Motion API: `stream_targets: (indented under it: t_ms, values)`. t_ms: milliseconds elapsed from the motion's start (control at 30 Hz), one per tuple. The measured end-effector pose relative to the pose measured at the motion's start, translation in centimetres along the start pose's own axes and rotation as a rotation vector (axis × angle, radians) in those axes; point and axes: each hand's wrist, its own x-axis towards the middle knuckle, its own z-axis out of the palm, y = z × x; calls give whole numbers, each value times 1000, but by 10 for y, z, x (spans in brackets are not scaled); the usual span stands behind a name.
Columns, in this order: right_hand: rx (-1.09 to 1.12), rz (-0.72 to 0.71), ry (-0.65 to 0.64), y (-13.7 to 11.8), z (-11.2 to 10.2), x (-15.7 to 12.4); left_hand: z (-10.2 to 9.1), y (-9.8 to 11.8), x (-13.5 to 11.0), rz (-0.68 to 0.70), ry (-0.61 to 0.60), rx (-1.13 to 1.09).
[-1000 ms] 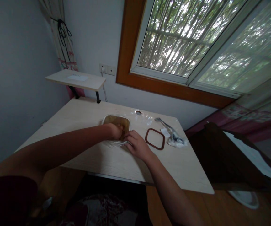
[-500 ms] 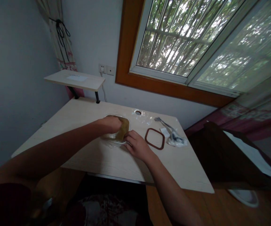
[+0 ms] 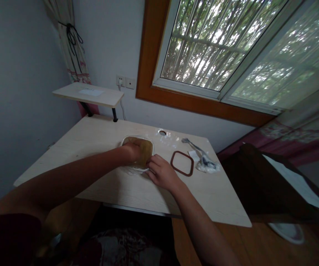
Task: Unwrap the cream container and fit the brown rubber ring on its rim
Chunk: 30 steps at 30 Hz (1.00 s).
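A rounded-square frame (image 3: 153,147) with a pale rim and a tan, cloth-like surface lies on the desk. Thin whitish material sticks out along its near edge. My left hand (image 3: 131,152) is over the left part of the tan surface; its fingers are dim, and whether they grip anything is unclear. At the near right corner, my right hand (image 3: 161,170) has thumb and fingers closed on the rim. A similar brown frame (image 3: 172,159), with nothing inside it, lies flat to the right of that hand.
Beyond the brown frame are a white paper piece (image 3: 194,155) and a clear plastic bag (image 3: 208,164) with dark content. A small raised shelf (image 3: 73,89) stands at the desk's back left. The desk (image 3: 220,199) has a round cable hole (image 3: 162,132) near the wall.
My left hand has moved slightly left and nearer to me, uncovering the frame's far left rim. The right hand stays at the corner.
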Motion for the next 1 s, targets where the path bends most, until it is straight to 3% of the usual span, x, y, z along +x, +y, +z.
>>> stream_targets:
  t_ms: [100, 200, 233, 300, 367, 433, 533, 633, 733, 900, 1000]
  values:
    - [-2, 12, 4, 1, 0, -2, -19, 7, -9, 21, -76, 104]
    - [-10, 35, 11, 4, 0, -5, -46, 11, -23, 84, -38, 137]
    - [-13, 44, 13, 6, -1, -6, -54, 9, -28, 97, 4, 139]
    - [-10, 59, 17, 8, -2, -6, -68, 1, -36, 126, 219, 130]
    - [-2, 60, 24, 9, -3, -6, -73, -12, -41, 71, 420, 108]
    - [1, 48, 26, 10, -3, -5, -68, -25, -42, -22, 505, 75]
    - [-7, 41, 13, 10, -7, -3, -53, -39, -38, -117, 465, 33]
    - [33, 36, 4, 9, -15, -3, -39, -42, -33, -185, 420, 27]
    - [155, 56, 61, 9, -28, 0, -33, -39, -31, -231, 448, 29]
    - [138, 319, 308, 21, -40, 24, -28, -36, -28, -239, 469, 27]
    - [29, 447, 259, 34, -37, 44, -23, -36, -27, -236, 484, 17]
